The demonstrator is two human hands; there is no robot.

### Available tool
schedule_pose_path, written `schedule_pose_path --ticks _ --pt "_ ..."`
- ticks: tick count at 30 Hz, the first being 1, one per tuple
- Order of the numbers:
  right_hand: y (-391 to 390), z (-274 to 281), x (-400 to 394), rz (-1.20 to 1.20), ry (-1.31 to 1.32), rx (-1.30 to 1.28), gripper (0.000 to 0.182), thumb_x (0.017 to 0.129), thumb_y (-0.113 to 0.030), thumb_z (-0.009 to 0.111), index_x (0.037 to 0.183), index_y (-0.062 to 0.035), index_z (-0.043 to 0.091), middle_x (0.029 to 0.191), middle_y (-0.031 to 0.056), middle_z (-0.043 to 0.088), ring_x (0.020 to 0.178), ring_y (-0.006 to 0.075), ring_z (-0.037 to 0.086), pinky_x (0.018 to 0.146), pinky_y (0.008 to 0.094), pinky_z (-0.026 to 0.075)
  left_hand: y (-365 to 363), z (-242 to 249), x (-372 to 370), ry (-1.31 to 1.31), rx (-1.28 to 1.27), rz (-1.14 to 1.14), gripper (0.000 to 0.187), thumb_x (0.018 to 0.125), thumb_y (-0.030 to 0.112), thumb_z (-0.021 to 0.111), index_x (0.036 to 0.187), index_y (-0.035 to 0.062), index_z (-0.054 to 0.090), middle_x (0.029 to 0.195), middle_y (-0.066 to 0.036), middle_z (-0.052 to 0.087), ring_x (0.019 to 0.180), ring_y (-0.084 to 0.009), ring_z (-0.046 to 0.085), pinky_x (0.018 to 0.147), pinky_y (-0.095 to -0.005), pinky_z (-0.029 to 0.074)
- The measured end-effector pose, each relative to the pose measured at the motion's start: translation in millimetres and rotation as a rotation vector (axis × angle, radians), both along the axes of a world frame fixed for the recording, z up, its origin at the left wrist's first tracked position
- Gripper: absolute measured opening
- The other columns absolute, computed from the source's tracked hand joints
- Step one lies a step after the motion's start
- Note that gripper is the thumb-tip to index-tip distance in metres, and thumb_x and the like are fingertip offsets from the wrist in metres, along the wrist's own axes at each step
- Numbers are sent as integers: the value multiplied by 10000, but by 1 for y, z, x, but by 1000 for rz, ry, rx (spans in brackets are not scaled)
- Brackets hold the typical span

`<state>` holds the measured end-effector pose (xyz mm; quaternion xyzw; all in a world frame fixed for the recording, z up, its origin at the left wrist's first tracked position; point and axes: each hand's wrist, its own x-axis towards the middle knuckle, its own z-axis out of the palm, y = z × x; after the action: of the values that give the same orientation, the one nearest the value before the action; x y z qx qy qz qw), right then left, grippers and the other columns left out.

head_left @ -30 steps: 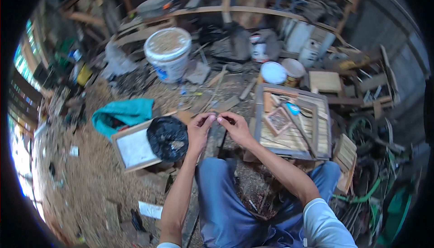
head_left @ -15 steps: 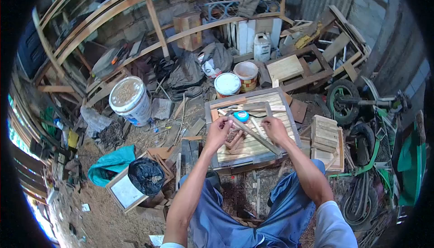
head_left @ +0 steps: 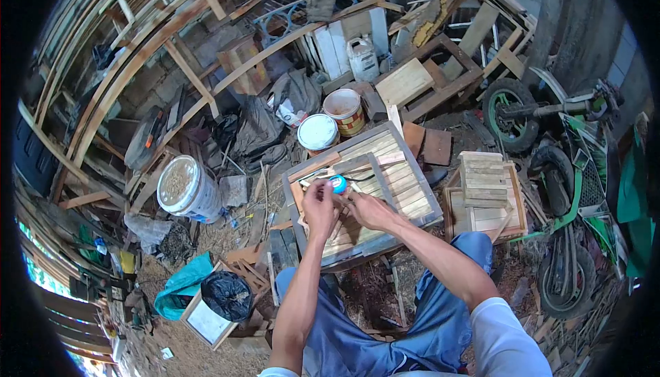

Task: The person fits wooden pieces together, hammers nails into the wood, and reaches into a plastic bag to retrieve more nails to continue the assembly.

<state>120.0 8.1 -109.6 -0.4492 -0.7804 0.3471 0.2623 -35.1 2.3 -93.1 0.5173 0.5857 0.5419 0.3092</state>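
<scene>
My left hand (head_left: 318, 209) is closed, its fingers pinched on a wooden strip that is mostly hidden now. Close beside it, my right hand (head_left: 368, 211) has its fingers drawn together near the left fingertips; what they hold is hidden. Just beyond the fingers lies a round blue item (head_left: 337, 184) with a pale label, like a tape measure. Both hands are over a slatted wooden panel (head_left: 411, 184) with a dark frame, resting in front of my knees. A grey-brown L-shaped wooden piece (head_left: 383, 179) lies on the slats.
Left stands a white bucket (head_left: 207, 195) of sawdust-like material; beyond the panel are a white-lidded pail (head_left: 317, 132) and an open pail (head_left: 344, 105). Stacked slatted panels (head_left: 486, 179) and a green motorbike (head_left: 574, 195) are at right. A black-lined bin (head_left: 227, 296) sits lower left.
My right hand has moved left to meet my left hand. The strip, seen clearly slanting across the panel before, is now mostly hidden. The view has turned and shifted.
</scene>
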Motion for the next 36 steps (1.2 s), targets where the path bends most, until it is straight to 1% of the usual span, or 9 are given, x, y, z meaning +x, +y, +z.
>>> schedule_pose_path --ticks 3,8,11,15,18,25,32,33,36 --pt "7 16 6 -72 116 -115 338 948 -214 468 1097 84 526 898 311 633 871 481 615 771 534 482 0 9 10 -72 160 175 198 945 186 593 1004 -2 613 823 -32 623 713 -83 530 623 -244 424" --pt "29 39 40 -374 412 -28 403 967 -306 488 1181 33 523 849 272 640 806 420 642 722 472 484 5 -12 36 111 45 -4 131 894 160 646 884 30 658 807 -37 632 759 -110 560 691 -271 447" --pt "55 18 62 -529 501 15 388 979 -285 502 1220 19 509 733 64 610 583 151 564 535 308 468 14 -24 91 208 -163 -86 228 802 190 723 860 -20 653 814 -112 639 736 -199 594 698 -335 467" --pt "35 51 82 -535 785 -133 313 954 -230 552 1151 10 504 684 15 548 522 72 495 466 254 414 31 -50 141 431 -42 156 175 799 135 684 807 -21 606 902 -237 559 858 -374 559 776 -455 439" --pt "20 51 88 -601 753 -91 292 955 -215 542 1139 10 510 682 9 545 511 66 485 453 245 401 29 -57 151 390 10 200 136 800 98 654 826 -22 596 980 -269 523 908 -421 549 805 -484 433" --pt "11 48 115 -557 528 124 492 897 -323 631 1188 46 484 1024 242 618 942 329 621 812 416 470 13 -49 126 589 4 90 79 735 27 633 786 -30 610 883 -231 578 833 -394 582 777 -481 462" --pt "-18 61 136 -456 452 29 474 905 -255 617 1233 44 450 1084 239 599 1033 360 594 878 427 455 -14 73 90 413 -134 -266 96 749 -10 657 689 -41 589 872 -188 685 782 -255 674 678 -340 507" --pt "-18 57 138 -460 463 49 461 901 -243 620 1224 41 454 1081 238 599 1032 362 593 880 427 455 -9 79 84 347 -173 -351 129 760 -49 661 678 -11 571 857 -175 689 962 -236 661 768 -330 514" --pt "-19 49 142 -484 472 96 419 891 -205 626 1198 30 464 1066 228 602 1025 361 595 884 425 454 7 93 76 191 -194 -578 191 788 -48 668 677 15 527 848 -164 673 1016 -228 637 789 -304 498"
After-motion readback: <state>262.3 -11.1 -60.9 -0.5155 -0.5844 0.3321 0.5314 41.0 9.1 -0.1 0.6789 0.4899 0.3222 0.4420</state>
